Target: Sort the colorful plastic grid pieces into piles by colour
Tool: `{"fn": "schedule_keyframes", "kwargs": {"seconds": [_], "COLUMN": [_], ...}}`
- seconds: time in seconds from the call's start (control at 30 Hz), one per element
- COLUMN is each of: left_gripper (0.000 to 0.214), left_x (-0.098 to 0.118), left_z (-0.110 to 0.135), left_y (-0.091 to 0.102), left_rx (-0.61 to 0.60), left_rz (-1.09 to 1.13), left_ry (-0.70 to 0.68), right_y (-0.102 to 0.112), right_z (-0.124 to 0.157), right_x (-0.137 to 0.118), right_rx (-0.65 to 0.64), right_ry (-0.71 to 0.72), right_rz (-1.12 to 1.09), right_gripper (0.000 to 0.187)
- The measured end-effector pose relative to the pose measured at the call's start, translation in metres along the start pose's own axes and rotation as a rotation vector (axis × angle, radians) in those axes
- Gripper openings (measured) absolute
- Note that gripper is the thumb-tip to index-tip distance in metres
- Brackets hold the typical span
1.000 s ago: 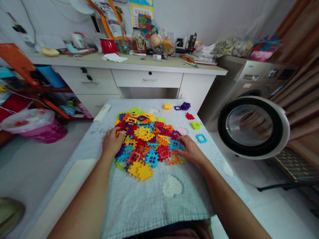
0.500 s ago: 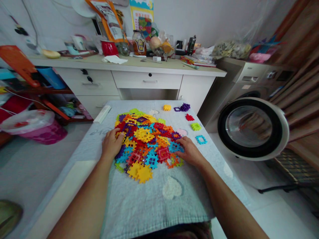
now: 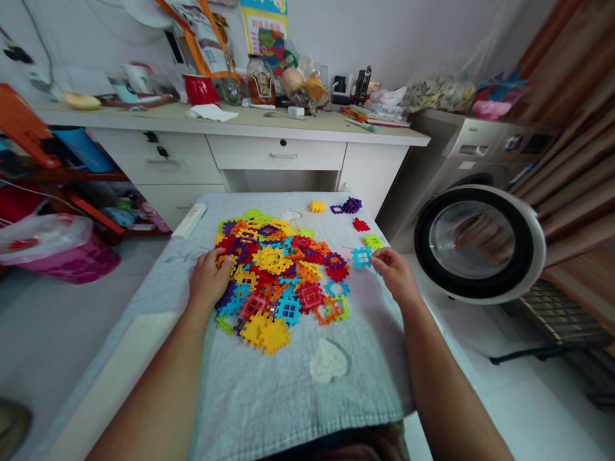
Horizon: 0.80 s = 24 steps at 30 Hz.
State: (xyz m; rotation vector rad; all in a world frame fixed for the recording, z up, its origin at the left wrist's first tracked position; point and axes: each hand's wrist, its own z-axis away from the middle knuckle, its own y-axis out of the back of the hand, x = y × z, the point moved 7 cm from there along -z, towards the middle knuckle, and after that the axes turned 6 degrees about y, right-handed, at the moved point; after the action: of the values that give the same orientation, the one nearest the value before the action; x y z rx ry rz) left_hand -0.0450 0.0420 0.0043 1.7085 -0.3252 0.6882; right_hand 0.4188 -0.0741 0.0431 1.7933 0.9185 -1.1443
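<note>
Blue tile between right fingers

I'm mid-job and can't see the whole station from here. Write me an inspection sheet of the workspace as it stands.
Surface: grey-blue fabric cloth with pale heart shapes, spread out, stitched hem at the near side.
Job's things: heaped pile of multicoloured notched plastic pieces; yellow, purple, red and green plastic pieces apart from it, toward the far right.
Clutter: long white box-like object at far left.
Left hand: on the pile's left edge; grip unclear.
Right hand: fingertips pinch a light-blue, window-like square plastic piece.
Cables: grey cable on the left wall.
Surroundings: silver washing machine, round door open; pink plastic-lined bin.
</note>
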Motion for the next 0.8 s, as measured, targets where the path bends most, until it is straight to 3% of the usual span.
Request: {"fn": "schedule_keyframes", "kwargs": {"seconds": [0.13, 0.3, 0.5, 0.7, 0.8], "left_gripper": [0.05, 0.05, 0.049, 0.049, 0.049], "left_x": [0.0, -0.001, 0.001, 0.003, 0.003], "left_z": [0.001, 0.0, 0.0, 0.001, 0.002], "left_y": [0.0, 0.0, 0.0, 0.001, 0.002], "left_rx": [0.0, -0.007, -0.006, -0.012, -0.008], "left_rz": [-0.003, 0.01, 0.01, 0.003, -0.001], "left_ry": [-0.003, 0.001, -0.001, 0.0, 0.008], "right_y": [0.047, 0.067, 0.07, 0.047, 0.04], "right_z": [-0.006, -0.005, -0.007, -0.007, -0.005], "right_x": [0.019, 0.038, 0.041, 0.039, 0.039], "right_rx": [0.223, 0.254, 0.181, 0.026, -0.005], "right_ry": [-0.112, -0.194, -0.24, -0.1, -0.06], "right_rz": [0.163, 0.352, 0.783, 0.981, 1.022], "right_gripper": [0.033, 0.025, 0.021, 0.052, 0.054]}}
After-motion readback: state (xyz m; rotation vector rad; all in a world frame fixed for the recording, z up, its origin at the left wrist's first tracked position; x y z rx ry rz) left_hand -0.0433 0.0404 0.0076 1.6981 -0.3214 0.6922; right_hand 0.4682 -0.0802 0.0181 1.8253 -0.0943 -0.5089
